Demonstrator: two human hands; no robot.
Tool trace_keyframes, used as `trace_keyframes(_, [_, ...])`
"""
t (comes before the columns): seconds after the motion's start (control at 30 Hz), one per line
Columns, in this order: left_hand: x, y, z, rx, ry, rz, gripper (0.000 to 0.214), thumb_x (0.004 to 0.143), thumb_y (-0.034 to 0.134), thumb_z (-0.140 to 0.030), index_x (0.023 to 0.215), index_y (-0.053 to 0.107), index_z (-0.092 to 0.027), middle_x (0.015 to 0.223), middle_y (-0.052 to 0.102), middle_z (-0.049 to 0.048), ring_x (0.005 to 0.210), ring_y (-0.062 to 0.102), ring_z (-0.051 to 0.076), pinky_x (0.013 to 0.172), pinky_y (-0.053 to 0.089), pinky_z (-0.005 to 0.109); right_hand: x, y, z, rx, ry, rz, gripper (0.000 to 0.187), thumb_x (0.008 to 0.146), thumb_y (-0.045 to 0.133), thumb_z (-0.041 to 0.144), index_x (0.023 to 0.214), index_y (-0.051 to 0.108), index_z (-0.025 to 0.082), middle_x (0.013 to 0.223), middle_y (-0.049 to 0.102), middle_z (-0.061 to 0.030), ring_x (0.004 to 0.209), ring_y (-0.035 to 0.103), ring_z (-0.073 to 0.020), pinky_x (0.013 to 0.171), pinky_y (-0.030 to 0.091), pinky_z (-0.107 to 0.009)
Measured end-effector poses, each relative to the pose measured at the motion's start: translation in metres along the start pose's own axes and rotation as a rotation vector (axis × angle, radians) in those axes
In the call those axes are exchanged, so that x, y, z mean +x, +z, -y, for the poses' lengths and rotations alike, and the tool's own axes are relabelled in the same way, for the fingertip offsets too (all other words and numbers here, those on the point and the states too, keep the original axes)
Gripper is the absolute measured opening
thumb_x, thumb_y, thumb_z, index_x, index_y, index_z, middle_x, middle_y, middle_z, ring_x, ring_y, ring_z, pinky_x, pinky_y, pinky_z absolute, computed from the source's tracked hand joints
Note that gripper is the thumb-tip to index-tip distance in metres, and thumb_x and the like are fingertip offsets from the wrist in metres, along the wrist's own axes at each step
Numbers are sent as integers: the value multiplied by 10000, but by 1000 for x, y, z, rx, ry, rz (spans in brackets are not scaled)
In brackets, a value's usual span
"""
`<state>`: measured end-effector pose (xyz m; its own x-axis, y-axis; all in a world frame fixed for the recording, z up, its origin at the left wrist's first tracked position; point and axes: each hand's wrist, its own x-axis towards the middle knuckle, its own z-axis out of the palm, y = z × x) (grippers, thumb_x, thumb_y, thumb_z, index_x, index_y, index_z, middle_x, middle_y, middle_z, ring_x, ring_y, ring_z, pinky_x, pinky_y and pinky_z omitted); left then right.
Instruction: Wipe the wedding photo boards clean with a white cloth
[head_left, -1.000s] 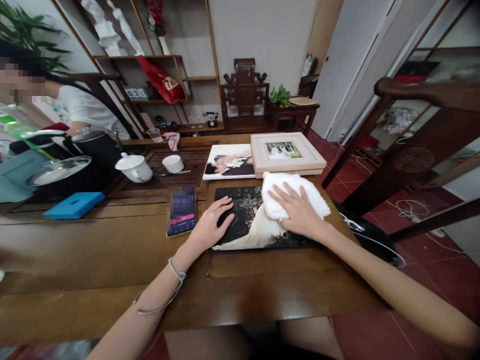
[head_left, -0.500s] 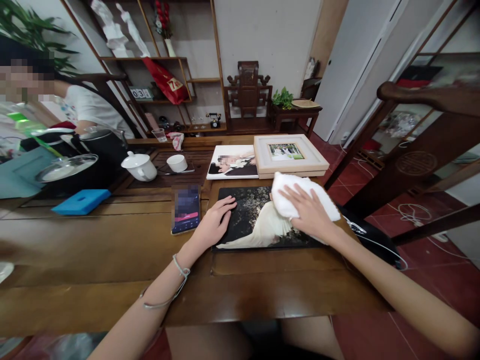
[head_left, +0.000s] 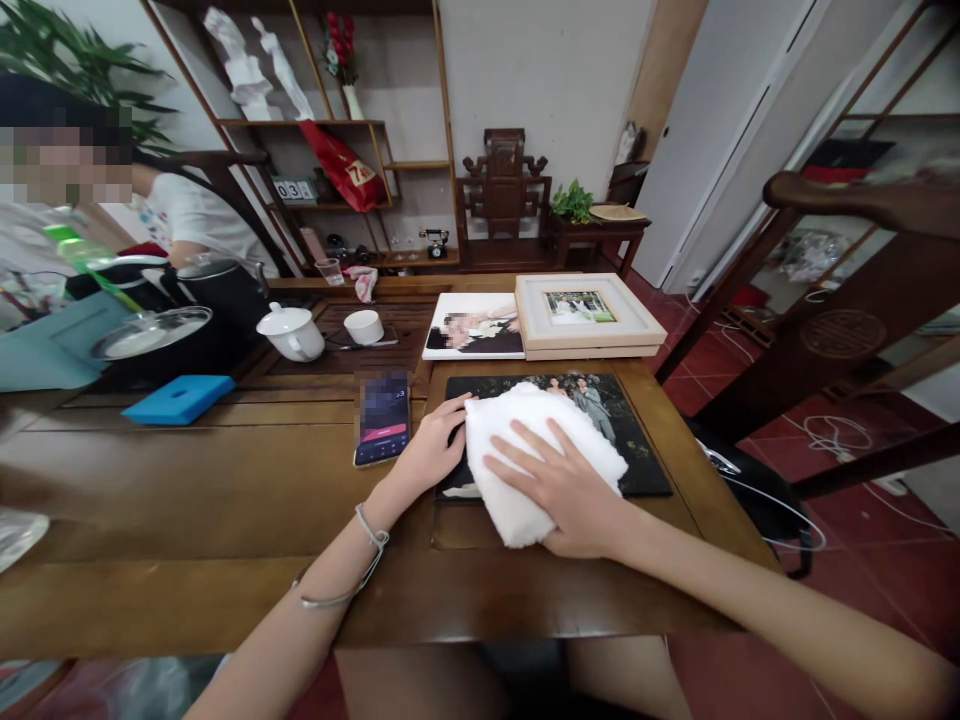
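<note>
A dark photo panel [head_left: 645, 450] lies flat on the wooden table, printed with people in light clothing among foliage. Across its left and middle part spreads a folded white towel [head_left: 495, 430], overhanging the panel's near edge. My right hand [head_left: 577, 495] presses on the towel from above, fingers stretched over it, and keeps hold of it; the thumb is hidden. At the panel's left edge rests my left hand [head_left: 439, 440], its fingers extended and the tips close to the towel's corner. A phone [head_left: 383, 420] with a lit screen lies left of that hand.
Behind the panel are a white photo print [head_left: 469, 340] and a pale framed picture [head_left: 630, 325]. Leftward stand a lidded white cup [head_left: 292, 335], a small white bowl [head_left: 364, 327] and a blue block [head_left: 178, 399]. A person [head_left: 202, 225] sits at far left; a chair [head_left: 825, 310] stands right.
My right hand has slid the towel left and toward me, from the panel's upper right over its left and middle. The left hand stays at the panel's left edge.
</note>
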<state>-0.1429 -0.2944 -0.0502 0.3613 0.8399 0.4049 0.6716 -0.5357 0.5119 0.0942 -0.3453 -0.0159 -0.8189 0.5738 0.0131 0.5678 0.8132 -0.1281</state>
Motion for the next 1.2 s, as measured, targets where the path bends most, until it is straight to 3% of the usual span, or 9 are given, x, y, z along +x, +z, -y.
trace_keyframes(0.2, [0, 2, -1, 20, 3, -30, 340, 923, 436, -198, 1145, 682, -122, 1286, 633, 145, 1266, 545, 266, 1090, 427, 486, -10, -3, -39, -98, 416, -76, 889, 670, 526, 168, 1517, 262, 217, 1587, 229, -65, 1459, 107, -344, 1125, 95, -640])
trace_keyframes(0.37, [1, 2, -1, -40, -37, -48, 335, 921, 424, -190, 1114, 696, -156, 1279, 645, 117, 1258, 557, 253, 1091, 425, 488, 32, -5, -22, -178, 672, -42, 829, 750, 619, 289, 1483, 312, 53, 1541, 261, -248, 1382, 177, -532, 1026, 204, -741])
trace_keyframes(0.57, [2, -5, 2, -120, -91, -60, 398, 929, 350, -177, 1167, 666, -136, 1268, 652, 121, 1209, 599, 231, 1071, 450, 454, 74, 1, 54, -145, 478, 7, 838, 743, 638, 253, 1427, 318, -110, 1445, 308, -385, 1338, 256, -566, 985, 295, -734])
trace_keyframes(0.67, [2, -8, 2, -101, -95, -51, 391, 933, 365, -204, 1185, 658, -141, 1281, 644, 123, 1193, 610, 233, 1050, 471, 435, 62, 3, 87, -163, 298, 2, 816, 755, 611, 249, 1411, 320, -140, 1431, 311, -394, 1340, 265, -554, 997, 304, -724])
trace_keyframes(0.77, [1, -7, -1, -75, -65, -24, 385, 933, 406, -240, 1210, 642, -116, 1293, 630, 147, 1244, 568, 257, 1079, 440, 450, 32, 1, 96, -117, 124, 46, 840, 754, 619, 305, 1413, 331, -130, 1462, 264, -374, 1358, 233, -541, 1035, 291, -704])
trace_keyframes(0.87, [0, -3, -5, -40, -48, -7, 391, 922, 471, -299, 1228, 625, -110, 1324, 603, 166, 1276, 536, 280, 1090, 424, 473, 2, -3, 74, -16, 63, 55, 847, 728, 613, 326, 1424, 358, -83, 1487, 283, -315, 1400, 207, -467, 1106, 269, -621])
trace_keyframes(1.0, [-3, 5, -9, 26, -37, -48, 506, 842, 631, -420, 1233, 610, -99, 1337, 582, 200, 1281, 525, 313, 1088, 421, 501, -21, -11, 13, 25, 272, 3, 799, 681, 549, 235, 1422, 403, -25, 1493, 360, -224, 1416, 264, -359, 1146, 268, -518])
trace_keyframes(1.1, [-5, 8, -9, 48, -27, -69, 526, 821, 665, -429, 1221, 614, -91, 1332, 579, 212, 1287, 514, 322, 1087, 420, 512, -20, -20, -33, 65, 381, -107, 710, 706, 500, 185, 1400, 462, 39, 1466, 438, -164, 1386, 354, -306, 1146, 283, -467])
trace_keyframes(1.2, [-4, 8, -9, 49, -19, -49, 478, 845, 644, -411, 1217, 618, -113, 1338, 578, 198, 1291, 511, 314, 1082, 422, 521, 3, -29, -58, 204, 455, -219, 521, 827, 471, 235, 1318, 556, 84, 1386, 540, -159, 1295, 478, -310, 1086, 356, -444])
